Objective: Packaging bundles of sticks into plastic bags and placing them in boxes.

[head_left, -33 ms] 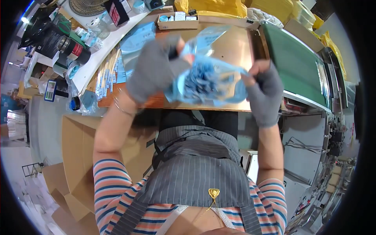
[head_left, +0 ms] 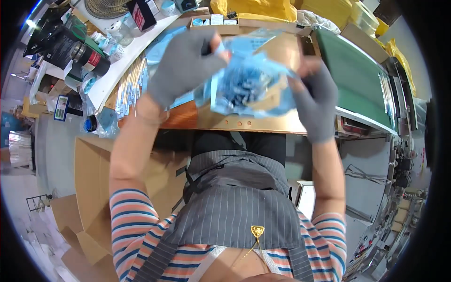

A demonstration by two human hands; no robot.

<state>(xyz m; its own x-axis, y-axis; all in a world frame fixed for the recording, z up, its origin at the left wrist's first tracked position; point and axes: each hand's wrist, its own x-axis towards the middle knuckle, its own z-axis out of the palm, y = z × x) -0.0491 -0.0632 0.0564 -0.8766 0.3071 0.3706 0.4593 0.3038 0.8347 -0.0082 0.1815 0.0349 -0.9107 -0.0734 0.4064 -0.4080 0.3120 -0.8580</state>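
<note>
Between my two hands hangs a clear plastic bag (head_left: 253,63) with light-blue printing, smeared by motion. Inside it shows a bunched heap of dark and light blue pieces (head_left: 242,89), too blurred to name. My left hand (head_left: 185,66), in a grey fingerless glove, pinches the bag's upper left part between thumb and fingers. On the other side, my right hand (head_left: 317,103), gloved the same way, grips the bag's right edge with thumb and bent fingers. The bag is held over a copper-coloured board (head_left: 277,123) on the table.
Left of the board lie flat blue-printed bags (head_left: 165,44) and a row of thin sticks with blue wrapping (head_left: 126,89). A green mat (head_left: 350,75) covers the right side. Behind stands a small cardboard tray (head_left: 214,29); an open carton (head_left: 96,183) sits below left.
Both hands and the bag have moved slightly up and away from me. A row of small holes near the board's front edge now shows. Both hands keep their grip.
</note>
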